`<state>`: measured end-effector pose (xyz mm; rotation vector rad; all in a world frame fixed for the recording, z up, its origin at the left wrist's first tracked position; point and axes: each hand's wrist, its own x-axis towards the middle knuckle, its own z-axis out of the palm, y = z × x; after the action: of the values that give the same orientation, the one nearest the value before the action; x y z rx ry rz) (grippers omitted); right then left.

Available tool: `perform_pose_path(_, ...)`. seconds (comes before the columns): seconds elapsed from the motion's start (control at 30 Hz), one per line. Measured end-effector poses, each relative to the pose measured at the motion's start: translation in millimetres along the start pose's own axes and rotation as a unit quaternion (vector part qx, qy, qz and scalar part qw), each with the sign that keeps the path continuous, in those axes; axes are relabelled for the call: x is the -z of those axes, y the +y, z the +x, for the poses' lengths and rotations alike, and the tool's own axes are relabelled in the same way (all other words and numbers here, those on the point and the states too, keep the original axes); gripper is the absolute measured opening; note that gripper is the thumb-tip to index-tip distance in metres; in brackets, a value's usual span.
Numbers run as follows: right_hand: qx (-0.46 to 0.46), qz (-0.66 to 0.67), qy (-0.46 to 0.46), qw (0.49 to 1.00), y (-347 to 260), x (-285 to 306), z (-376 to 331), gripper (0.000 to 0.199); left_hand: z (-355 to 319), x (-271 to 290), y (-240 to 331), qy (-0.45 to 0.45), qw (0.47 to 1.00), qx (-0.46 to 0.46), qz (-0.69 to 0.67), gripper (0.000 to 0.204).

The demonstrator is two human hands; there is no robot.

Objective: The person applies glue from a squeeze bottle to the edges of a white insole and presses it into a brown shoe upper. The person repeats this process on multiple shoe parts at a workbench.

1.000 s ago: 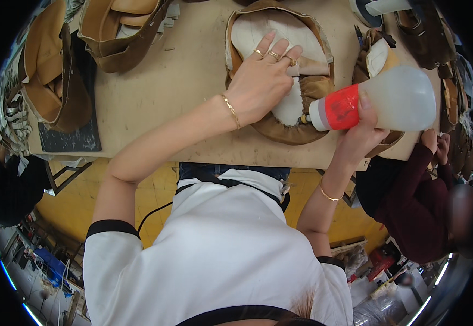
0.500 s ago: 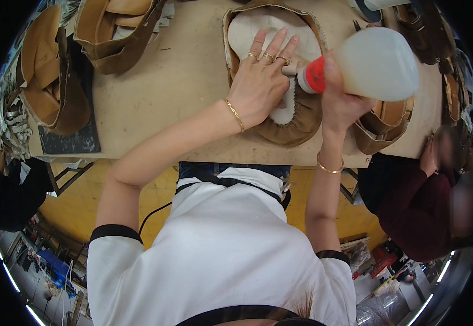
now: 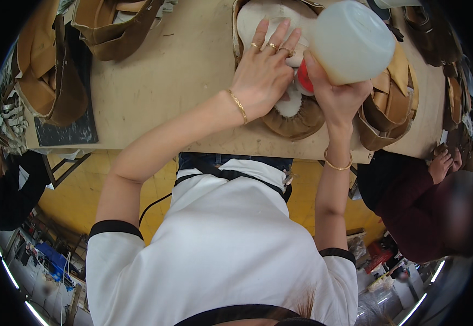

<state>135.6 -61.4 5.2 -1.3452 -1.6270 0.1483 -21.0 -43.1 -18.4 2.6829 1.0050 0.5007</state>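
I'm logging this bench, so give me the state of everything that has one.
Bottle: tilted, bottom end up; fill level unclear.
Right hand: gripping the bottle.
Left hand: fingers spread over the white piece.
Upper: gathered around the white piece's near end.
Left stacks: opening upward.
Right stack: opening upward.

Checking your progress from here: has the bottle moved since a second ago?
Yes. Against the table, the bottle appears shifted left, away from the table's right edge, and farther from its near edge.
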Motion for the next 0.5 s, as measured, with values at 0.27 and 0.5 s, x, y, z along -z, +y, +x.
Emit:
perform_pose_path(0.27, 0.015, -0.001, 0.008, 1.000, -9.9, 15.4, -17.4, 0.036, 7.9, 2.7, 4.5, 0.003, 0.999, 0.000, 0.054, 0.010)
perform_pose_path(0.5, 0.097, -0.143, -0.073, 0.982, -9.5, 37.3, -49.8, 0.034, 7.4, 4.3, 6.1, 0.003, 0.999, -0.009, 0.039, 0.009)
